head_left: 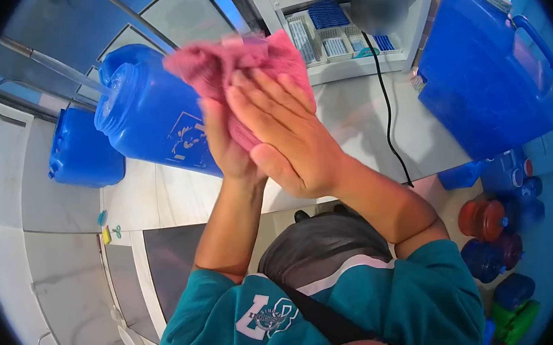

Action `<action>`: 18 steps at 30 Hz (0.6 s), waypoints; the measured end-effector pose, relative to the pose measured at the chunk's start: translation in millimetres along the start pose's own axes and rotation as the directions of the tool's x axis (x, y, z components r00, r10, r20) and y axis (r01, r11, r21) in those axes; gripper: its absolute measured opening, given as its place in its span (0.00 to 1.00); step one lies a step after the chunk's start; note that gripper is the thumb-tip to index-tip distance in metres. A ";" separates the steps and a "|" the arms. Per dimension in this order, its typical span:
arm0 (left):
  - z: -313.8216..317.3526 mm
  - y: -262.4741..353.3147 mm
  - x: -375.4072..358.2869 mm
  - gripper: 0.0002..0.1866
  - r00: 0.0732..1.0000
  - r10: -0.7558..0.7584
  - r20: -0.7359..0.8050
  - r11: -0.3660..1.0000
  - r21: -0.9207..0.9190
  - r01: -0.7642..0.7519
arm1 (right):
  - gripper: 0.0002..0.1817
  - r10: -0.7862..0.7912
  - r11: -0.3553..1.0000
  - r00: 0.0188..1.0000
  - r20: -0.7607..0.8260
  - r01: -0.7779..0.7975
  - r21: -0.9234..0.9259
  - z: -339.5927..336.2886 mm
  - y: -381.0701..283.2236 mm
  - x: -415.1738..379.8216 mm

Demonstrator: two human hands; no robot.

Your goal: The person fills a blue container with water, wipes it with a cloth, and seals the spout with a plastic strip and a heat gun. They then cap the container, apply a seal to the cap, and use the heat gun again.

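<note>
A pink cloth point(289, 56) is bunched up between my two hands above the front of the counter. My left hand point(225, 144) grips it from the left, its fingers mostly hidden behind the fabric. My right hand point(286, 129) presses against the cloth with its fingers laid along it. Just left of and behind my hands, a big blue water container point(153, 111) stands with its mouth uncovered, and a clear pipe point(70, 69) reaches into that mouth.
Another blue container point(488, 75) stands to the right, and a smaller blue jerrycan point(87, 149) to the far left. A white shelf unit point(353, 70) holds small baskets at the back. A black cable point(385, 104) runs across the counter point(351, 126). Several bottles point(481, 220) stand low at right.
</note>
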State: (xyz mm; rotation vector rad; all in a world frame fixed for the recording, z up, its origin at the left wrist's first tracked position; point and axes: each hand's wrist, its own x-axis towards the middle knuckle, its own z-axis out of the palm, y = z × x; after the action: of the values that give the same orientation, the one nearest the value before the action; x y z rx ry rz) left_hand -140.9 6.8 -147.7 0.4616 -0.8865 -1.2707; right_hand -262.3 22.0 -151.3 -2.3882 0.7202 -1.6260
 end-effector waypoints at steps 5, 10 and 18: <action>-3.8 5.7 -22.5 0.41 0.940 -0.138 0.311 0.988 -0.016 0.150 | 0.27 0.161 0.979 0.886 -0.434 -0.088 0.184 -6.0 34.5 -6.4; -12.0 51.5 -21.8 0.27 0.897 -0.260 0.358 0.844 0.536 0.030 | 0.13 0.132 0.932 0.958 -0.254 -0.032 0.361 -32.1 27.7 17.8; -24.8 71.2 -41.1 0.19 0.842 -0.316 0.436 0.720 0.689 -0.086 | 0.22 -0.208 0.943 0.892 -0.401 0.074 -0.324 -144.3 60.7 144.8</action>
State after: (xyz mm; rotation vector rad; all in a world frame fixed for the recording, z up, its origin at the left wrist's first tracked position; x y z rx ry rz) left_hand -78.9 60.9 -123.1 0.7826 -1.8700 -1.1659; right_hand -369.4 -80.6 1.9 -2.3373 0.9425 -2.3030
